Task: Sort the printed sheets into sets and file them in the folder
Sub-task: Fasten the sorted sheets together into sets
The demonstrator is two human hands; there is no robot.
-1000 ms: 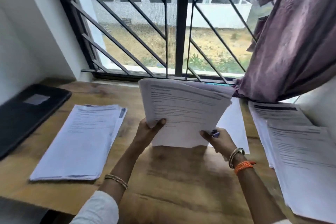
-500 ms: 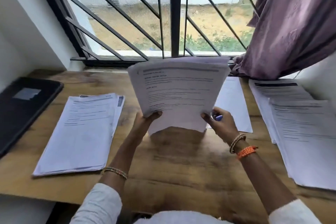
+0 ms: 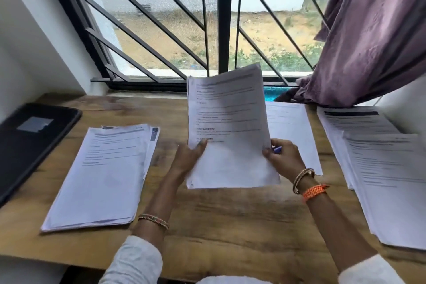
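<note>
Both hands hold a bundle of printed sheets (image 3: 230, 127) upright above the middle of the wooden desk (image 3: 230, 226). My left hand (image 3: 189, 159) pinches its left edge, thumb on the front. My right hand (image 3: 284, 157) grips the right edge and also holds a blue pen (image 3: 277, 149). A stack of printed sheets (image 3: 103, 175) lies on the left. A single white sheet (image 3: 290, 131) lies behind the bundle. More overlapping printed sheets (image 3: 382, 168) cover the right side. The dark folder (image 3: 30, 140) lies shut at the far left.
A barred window (image 3: 221, 18) runs along the desk's far edge. A purple curtain (image 3: 373, 37) hangs at the right and drapes onto the sill. White walls close in on both sides. Bare wood shows in front of the held bundle.
The held bundle has turned from landscape to upright and shifted slightly right. My left hand moved to its left edge. The piles on the desk lie as before.
</note>
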